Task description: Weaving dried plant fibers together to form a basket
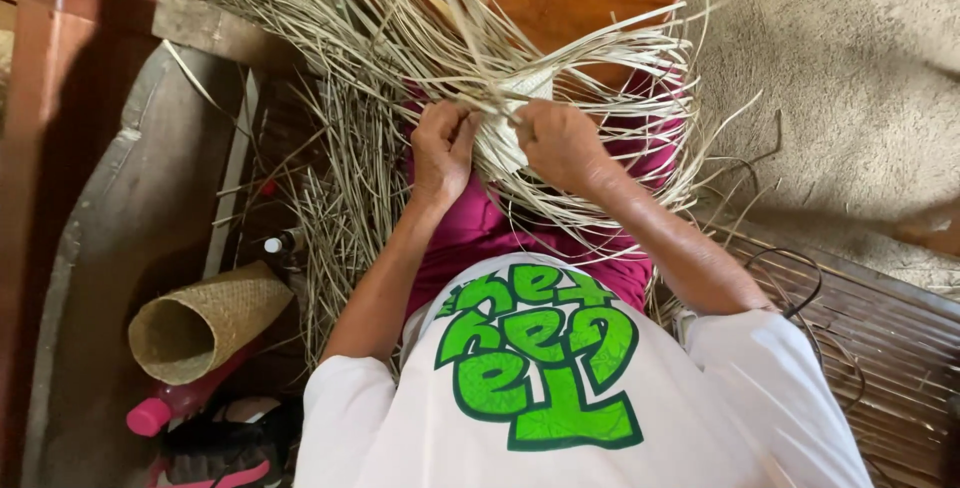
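L hand (442, 151) + R hand (560, 143) pinch woven strip (505, 138), long axis pointing away

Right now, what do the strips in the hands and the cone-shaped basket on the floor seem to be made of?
Strips: apparently dried plant fibre, perhaps palm leaf or reed; pale, matte, flat and thin, bending freely. Left hand and right hand pinch them at a small woven patch.
Cone-shaped basket: seemingly the same fibre, tan, tightly plaited in a fine diagonal weave.
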